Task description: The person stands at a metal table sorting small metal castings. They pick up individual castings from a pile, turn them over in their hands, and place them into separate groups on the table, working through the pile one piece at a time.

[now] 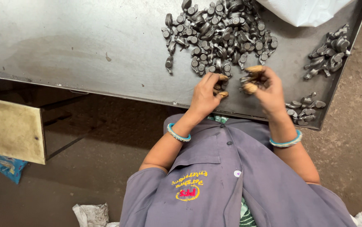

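Metal parts point(221, 33), 3 heaps; 2 hands point(235, 90)

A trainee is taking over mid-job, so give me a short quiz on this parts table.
1. True or false: the big pile of metal parts lies on the table beyond the left hand.
2. What lies at the table's far right corner? A) white bag B) red box C) bottle
3. How many smaller groups of parts lie to the right of the right hand?

Key: 1 true. 2 A, the white bag. 3 two: a far group and a near group.
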Tool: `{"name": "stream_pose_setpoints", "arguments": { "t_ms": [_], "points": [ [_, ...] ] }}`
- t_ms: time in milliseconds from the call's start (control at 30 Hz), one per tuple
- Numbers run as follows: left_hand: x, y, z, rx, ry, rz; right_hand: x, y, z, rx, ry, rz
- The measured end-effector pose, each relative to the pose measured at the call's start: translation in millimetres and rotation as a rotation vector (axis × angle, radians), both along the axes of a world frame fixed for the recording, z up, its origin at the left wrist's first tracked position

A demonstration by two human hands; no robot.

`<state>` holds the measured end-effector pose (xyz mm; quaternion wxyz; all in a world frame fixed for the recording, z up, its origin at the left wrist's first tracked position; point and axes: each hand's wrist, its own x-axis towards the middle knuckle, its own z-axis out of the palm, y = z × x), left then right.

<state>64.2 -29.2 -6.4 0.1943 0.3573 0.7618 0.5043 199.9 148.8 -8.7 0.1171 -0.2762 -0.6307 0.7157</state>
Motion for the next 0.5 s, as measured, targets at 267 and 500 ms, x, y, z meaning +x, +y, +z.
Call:
{"name": "stream_pose_setpoints", "arguments": {
  "t_ms": [267,500],
  "points": [
    [9,17,11,0.114,-0.077,-0.038,27,18,-16,-0.535,0.180,-0.116],
    [14,23,-6,0.242,-0.590,-0.056,26,12,-22,-0.487,0.113,-0.078]
  ]
}}
